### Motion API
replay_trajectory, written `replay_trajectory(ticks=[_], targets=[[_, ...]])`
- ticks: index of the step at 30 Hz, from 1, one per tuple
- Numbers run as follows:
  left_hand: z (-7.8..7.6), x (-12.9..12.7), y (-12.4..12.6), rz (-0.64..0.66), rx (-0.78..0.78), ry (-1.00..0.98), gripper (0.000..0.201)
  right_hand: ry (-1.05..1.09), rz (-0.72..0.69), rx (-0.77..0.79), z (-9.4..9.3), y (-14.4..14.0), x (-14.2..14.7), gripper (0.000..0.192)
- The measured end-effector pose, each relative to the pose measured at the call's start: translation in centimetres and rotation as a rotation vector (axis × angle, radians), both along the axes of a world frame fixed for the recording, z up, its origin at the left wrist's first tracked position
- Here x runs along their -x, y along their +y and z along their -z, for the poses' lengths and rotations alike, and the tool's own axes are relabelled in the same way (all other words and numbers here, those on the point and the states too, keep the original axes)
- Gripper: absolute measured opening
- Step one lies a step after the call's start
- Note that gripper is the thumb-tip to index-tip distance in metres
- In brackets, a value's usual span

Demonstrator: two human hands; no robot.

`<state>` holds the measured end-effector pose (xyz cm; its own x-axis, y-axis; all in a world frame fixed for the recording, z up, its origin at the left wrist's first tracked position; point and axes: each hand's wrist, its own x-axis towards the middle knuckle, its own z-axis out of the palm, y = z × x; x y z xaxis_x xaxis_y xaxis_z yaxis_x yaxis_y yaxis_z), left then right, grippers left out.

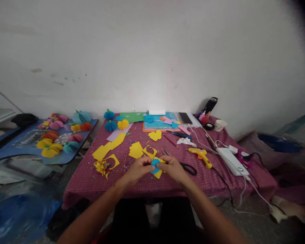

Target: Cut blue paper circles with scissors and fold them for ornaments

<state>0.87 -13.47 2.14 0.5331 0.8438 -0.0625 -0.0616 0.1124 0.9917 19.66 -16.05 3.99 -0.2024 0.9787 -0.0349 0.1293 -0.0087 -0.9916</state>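
Pinching a blue paper piece (155,165) between both hands right over the near edge of the table (86,183). Left hand (139,168) and right hand (173,166) both have fingers closed on it, with a bit of yellow paper (158,174) tucked in the same grip. Just right of the hands are black-handled scissors (189,168) lying flat, and a bit further right a yellow glue gun (202,155). Left of the hands there's a heap of yellow scraps (102,166) and cut yellow sheets (136,150). Toward the table's far edge: blue and yellow paper balls (116,123), a phone (185,118), a paper cup (220,125). Off the table's left side, a blue board (27,149) holds more paper balls (51,149).
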Motion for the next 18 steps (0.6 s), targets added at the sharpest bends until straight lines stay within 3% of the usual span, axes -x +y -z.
replay_trajectory(ticks=[5, 9, 12, 14, 16, 18], targets=[[1.9, -1.2, -1.6, -0.238, 0.079, -0.174, 0.018, 0.112, 0.055, 0.005, 1.1, -0.1, 0.8, 0.019], [2.1, -1.7, -1.9, -0.293, 0.094, -0.194, 0.018, 0.100, 0.092, 0.027, 1.6, -0.2, 1.6, 0.022], [2.0, -1.6, -1.8, -0.350, 0.060, -0.175, 0.017, 0.050, 0.034, -0.018, 1.4, -0.3, 0.9, 0.019], [2.0, -1.4, -1.5, -0.412, 0.050, -0.203, 0.016, -0.080, -0.035, -0.130, 1.0, -0.5, -0.9, 0.020], [2.0, -1.2, -1.1, -0.474, 0.068, -0.259, 0.017, -0.345, 0.048, -0.267, 0.7, -1.0, -3.7, 0.029], [2.2, -1.2, -0.7, -0.523, 0.107, -0.318, 0.016, -0.695, 0.085, -0.297, 0.6, -1.8, -6.7, 0.028]])
